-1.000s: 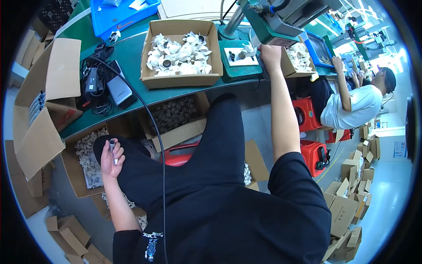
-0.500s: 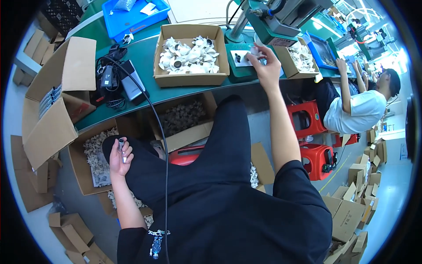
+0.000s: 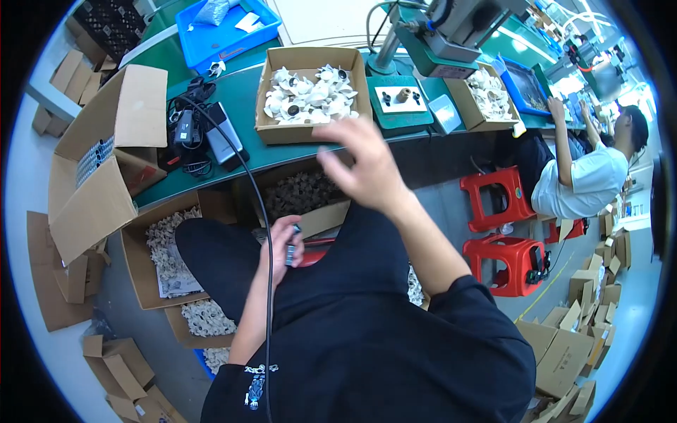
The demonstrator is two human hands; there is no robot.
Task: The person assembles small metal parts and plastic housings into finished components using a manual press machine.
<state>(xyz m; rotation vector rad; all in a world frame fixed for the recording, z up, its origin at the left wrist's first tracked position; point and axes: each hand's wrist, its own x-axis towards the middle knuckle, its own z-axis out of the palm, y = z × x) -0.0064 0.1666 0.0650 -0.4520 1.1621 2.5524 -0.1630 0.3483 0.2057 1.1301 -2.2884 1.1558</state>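
- Head view: the left hand (image 3: 283, 247) is above the person's lap, its fingers curled around small metal pieces (image 3: 290, 254), grey and dark-ended; how many is hard to tell.
- The right hand (image 3: 367, 166) is blurred at the near side of the carton (image 3: 290, 134) of white bladed parts (image 3: 303, 92), thumb and fingers apart, with nothing visible between them.
- For good handling, I would keep the left fingers snug, since smooth, round pieces could roll out onto the lap.
- The right fingers would do best to pinch one white part by its solid hub, as the thin blades probably tangle and bend.
- Edges: the carton's near wall stands up by the desk's near edge, so the right wrist should pass above that rim.
- To the right, the white plate (image 3: 395, 105) under the press head (image 3: 451, 53) carries a brass-coloured piece (image 3: 404, 95); keep knuckles clear of the overhead block.
- Room: the desk (image 3: 245, 106) shows only a narrow bare strip left of the carton, so the air on the near side gives the freest path.
- A black cable (image 3: 259, 204) crosses in front of the left forearm and could snag a sideways sweep.
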